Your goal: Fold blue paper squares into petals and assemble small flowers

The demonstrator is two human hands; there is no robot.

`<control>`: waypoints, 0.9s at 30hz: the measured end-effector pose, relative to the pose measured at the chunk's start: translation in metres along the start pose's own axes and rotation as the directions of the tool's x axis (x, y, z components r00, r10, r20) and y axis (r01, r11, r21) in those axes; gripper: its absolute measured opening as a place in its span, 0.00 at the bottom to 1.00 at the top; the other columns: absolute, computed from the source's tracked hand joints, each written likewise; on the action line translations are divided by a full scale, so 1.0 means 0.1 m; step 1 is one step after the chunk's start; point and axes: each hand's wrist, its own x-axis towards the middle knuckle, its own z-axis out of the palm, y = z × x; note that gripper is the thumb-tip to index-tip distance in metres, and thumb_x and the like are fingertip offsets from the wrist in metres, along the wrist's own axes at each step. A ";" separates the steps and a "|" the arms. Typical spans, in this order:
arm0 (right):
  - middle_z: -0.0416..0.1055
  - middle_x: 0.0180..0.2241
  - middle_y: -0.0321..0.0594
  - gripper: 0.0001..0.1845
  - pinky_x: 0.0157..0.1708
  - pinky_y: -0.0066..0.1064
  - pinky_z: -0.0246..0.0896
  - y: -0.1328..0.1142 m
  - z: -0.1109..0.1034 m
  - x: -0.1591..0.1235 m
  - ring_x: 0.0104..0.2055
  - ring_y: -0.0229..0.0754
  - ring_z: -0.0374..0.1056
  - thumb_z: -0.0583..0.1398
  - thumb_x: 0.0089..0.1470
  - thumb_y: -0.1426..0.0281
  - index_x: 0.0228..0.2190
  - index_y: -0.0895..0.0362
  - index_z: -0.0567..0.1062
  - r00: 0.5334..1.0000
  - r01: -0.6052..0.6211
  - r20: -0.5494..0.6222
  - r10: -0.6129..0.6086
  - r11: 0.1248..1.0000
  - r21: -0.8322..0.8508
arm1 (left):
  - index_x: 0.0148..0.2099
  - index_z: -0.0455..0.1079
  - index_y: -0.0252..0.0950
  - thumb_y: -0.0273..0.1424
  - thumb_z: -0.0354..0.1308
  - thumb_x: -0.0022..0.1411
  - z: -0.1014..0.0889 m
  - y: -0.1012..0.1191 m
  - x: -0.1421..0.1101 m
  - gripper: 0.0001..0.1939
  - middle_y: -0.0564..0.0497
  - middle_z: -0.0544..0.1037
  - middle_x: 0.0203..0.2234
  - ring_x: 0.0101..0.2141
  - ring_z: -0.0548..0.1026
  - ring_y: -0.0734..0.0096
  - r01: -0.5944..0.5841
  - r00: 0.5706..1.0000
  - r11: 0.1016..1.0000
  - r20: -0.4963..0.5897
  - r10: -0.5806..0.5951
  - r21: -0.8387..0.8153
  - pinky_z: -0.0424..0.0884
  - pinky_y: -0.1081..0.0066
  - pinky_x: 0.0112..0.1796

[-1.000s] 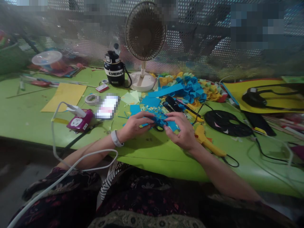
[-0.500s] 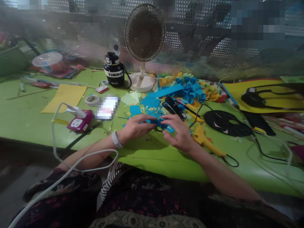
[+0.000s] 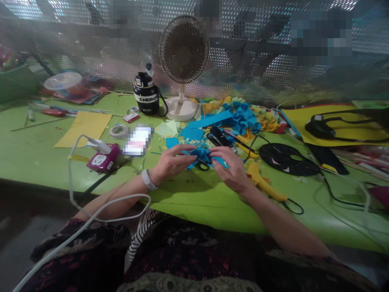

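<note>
Between my two hands is a folded blue paper piece [image 3: 201, 154], shaped like a small flower. My left hand [image 3: 170, 163], with a pale band on the wrist, pinches its left side. On the opposite side, the fingertips of my right hand [image 3: 230, 166] are closed on the paper's edge. A black scissors handle [image 3: 202, 166] shows just below the paper; its blades are hidden. Blue paper scraps [image 3: 192, 133] and small clippings lie behind my hands. To the right of my right hand rests a yellow glue gun [image 3: 266, 182].
A heap of folded blue and yellow paper [image 3: 243, 117] lies at the back beside a fan [image 3: 184, 50] and a black bottle [image 3: 146, 95]. A phone [image 3: 138, 140], tape roll [image 3: 118, 131] and purple power socket [image 3: 104, 158] are on the left. A white cable [image 3: 121, 199] crosses my left forearm.
My fingers have spread slightly apart around the blue paper, which now shows more of its folded form. The scissors handle beneath it is more visible. The view has tilted up a little.
</note>
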 end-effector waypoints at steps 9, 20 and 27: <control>0.79 0.39 0.43 0.07 0.45 0.43 0.73 0.05 0.05 0.01 0.42 0.47 0.76 0.59 0.62 0.68 0.38 0.53 0.79 0.997 -0.056 -0.051 0.058 0.998 0.038 | 0.45 0.77 0.34 0.27 0.65 0.63 0.05 -0.02 0.03 0.08 0.40 0.80 0.46 0.46 0.81 0.65 0.085 0.996 0.996 -0.023 -0.086 -0.029 0.80 0.63 0.47; 0.79 0.38 0.42 0.07 0.43 0.42 0.74 0.03 0.09 0.01 0.41 0.46 0.76 0.59 0.61 0.71 0.36 0.53 0.78 0.999 -0.038 -0.015 0.038 0.999 0.012 | 0.39 0.77 0.32 0.32 0.67 0.61 0.09 0.04 0.04 0.08 0.40 0.82 0.41 0.41 0.82 0.65 0.230 0.973 0.973 -0.030 -0.230 -0.014 0.81 0.63 0.43; 0.80 0.38 0.42 0.08 0.43 0.42 0.74 0.03 0.12 0.01 0.41 0.47 0.76 0.59 0.61 0.70 0.37 0.52 0.80 0.999 -0.033 0.010 0.033 0.999 0.020 | 0.37 0.78 0.33 0.33 0.65 0.62 0.10 0.02 0.02 0.07 0.40 0.82 0.41 0.40 0.82 0.65 0.270 0.963 0.963 -0.015 -0.270 -0.004 0.80 0.63 0.43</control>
